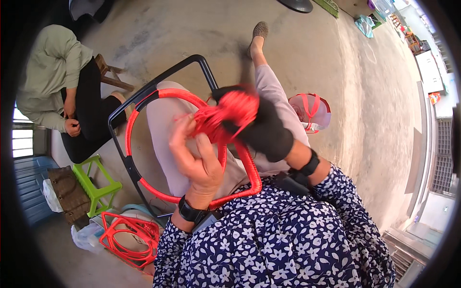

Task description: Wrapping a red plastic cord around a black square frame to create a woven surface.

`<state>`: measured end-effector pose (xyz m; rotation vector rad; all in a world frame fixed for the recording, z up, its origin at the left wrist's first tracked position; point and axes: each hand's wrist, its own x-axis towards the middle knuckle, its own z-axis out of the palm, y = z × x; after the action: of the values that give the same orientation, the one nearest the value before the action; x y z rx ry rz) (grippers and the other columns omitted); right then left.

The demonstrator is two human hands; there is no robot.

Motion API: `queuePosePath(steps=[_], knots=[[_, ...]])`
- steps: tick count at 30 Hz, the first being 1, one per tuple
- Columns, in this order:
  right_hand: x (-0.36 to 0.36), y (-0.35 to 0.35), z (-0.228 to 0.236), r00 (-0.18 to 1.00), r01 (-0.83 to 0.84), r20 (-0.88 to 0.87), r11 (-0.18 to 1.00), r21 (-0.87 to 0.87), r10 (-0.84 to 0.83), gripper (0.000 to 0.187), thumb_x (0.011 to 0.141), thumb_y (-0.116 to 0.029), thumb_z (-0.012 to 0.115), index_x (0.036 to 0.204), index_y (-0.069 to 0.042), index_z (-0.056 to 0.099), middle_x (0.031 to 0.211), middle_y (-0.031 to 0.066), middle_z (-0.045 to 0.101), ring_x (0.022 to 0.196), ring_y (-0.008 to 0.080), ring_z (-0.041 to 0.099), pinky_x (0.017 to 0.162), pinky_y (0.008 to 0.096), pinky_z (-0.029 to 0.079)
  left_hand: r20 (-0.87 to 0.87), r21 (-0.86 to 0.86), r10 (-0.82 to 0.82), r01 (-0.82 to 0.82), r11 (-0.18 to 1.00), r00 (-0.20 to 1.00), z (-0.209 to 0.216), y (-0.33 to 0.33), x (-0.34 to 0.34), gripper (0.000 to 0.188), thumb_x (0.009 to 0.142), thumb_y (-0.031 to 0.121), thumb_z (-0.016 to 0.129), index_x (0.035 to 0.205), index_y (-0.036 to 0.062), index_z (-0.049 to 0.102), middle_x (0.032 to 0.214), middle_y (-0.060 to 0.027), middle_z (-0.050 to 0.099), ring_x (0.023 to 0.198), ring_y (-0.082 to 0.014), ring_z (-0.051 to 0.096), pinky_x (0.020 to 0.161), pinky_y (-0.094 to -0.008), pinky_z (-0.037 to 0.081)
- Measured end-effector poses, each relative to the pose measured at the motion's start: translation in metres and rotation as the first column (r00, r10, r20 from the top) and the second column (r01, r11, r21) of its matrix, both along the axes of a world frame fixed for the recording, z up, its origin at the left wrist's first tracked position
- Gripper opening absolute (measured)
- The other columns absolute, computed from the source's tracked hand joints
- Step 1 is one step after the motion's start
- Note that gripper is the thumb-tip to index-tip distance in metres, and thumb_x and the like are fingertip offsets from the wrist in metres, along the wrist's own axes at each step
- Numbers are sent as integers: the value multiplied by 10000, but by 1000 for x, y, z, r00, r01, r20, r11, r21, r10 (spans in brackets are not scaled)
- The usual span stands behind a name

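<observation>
My right hand (266,127), in a black glove, grips a bundle of red cord (235,108) above my lap. My bare left hand (197,161) is at the bundle's left side, thumb and fingers curved at its loose strands; motion blurs the fingertips. Behind both hands, a black metal frame (161,77) leans across my legs. A ring wrapped in red cord (128,137) is fixed inside that frame, and a red-wrapped bar (252,168) runs along its right side. Part of the ring is hidden by my hands and the bundle.
At the left a person in a green top (60,62) sits on a wooden stool (113,74). A green plastic stool (98,185), a brown bag (69,192) and a red openwork frame (132,237) lie nearby. A bag with red handles (309,110) stands right of my leg.
</observation>
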<state>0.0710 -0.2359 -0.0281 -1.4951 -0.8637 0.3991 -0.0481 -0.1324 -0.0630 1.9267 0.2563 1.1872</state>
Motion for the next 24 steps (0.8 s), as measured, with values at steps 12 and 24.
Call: queuePosePath(steps=[12,24], knots=[[136,-262,-107,730,617,18,647,-448,-684,317,842,-112,636,1134,9,612,962,64,669,841,159,631,761,315,514,-196,-732,-271,43,680,943,-4,5,6,292,970,58,534,1233,-44,463,971,-73,639,888,-85,592,789,-203,470],[44,-68,-60,876,-114,-479,944,-311,-52,357,925,-204,623,1220,-5,586,1059,65,649,866,124,634,787,280,524,-185,-815,-295,21,579,938,-9,1,5,225,956,65,566,1141,-15,466,926,-64,645,826,-77,597,733,-190,474]])
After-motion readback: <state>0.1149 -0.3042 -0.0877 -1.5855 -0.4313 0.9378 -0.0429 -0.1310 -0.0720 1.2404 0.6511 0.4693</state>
